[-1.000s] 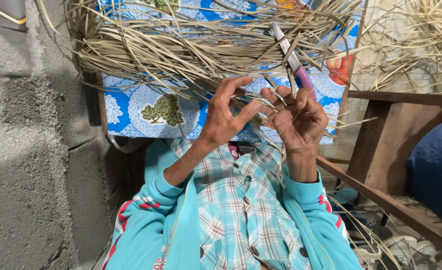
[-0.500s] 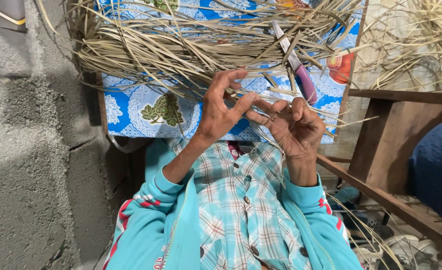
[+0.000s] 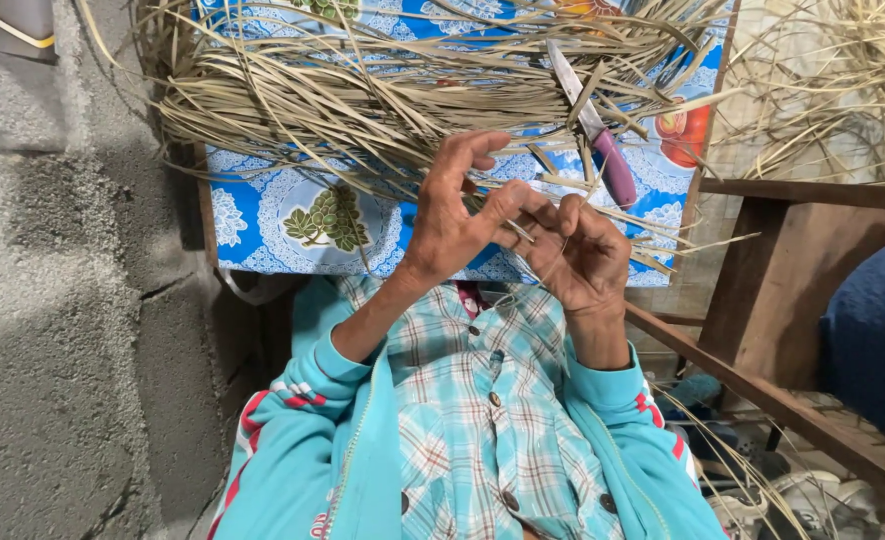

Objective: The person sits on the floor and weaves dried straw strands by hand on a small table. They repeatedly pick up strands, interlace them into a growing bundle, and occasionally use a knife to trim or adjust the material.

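Strip: a thin dry leaf strip (image 3: 525, 232) runs between both hands, just in front of the chest, near the table's near edge.
Left hand (image 3: 455, 222): fingers pinched on the strip, thumb raised.
Right hand (image 3: 585, 258): fingers curled, touching the left fingertips and closed on the same strip.
Knife (image 3: 595, 125): purple handle, lying on the straw just beyond the right hand.
Straw (image 3: 363, 95): loose pile across the table.
Table (image 3: 263, 215): blue flowered cloth.
Bench (image 3: 783, 290): wooden, right.
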